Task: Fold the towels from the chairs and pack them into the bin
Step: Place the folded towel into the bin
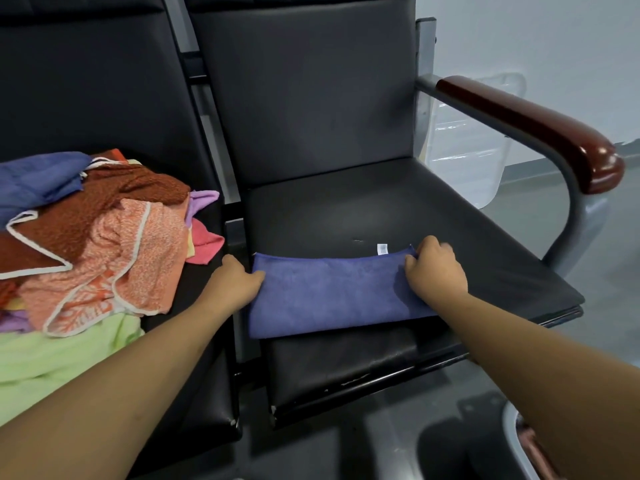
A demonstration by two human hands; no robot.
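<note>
A folded blue towel point(332, 292) lies flat on the black chair seat point(381, 209) between 2 hands: the left hand point(235, 278) grips its left edge with curled fingers, the right hand point(434, 268) pinches its far right corner, beside a pile of towels point(86, 237)

A folded towel point(332, 292) is lying across the front of the right chair point(346, 209) seat, in the centre of the frame, with its near edge reaching the seat's front. The left hand point(235, 282) is holding the towel's left end, and the right hand point(436, 268) is holding its upper right corner, just beside a small tag point(382, 248). A heap of towels point(90, 244) is sitting on the left chair point(104, 98) seat, at the left of the frame. An armrest point(533, 129) is running along the upper right, with a bin point(467, 143) standing behind it.
</note>
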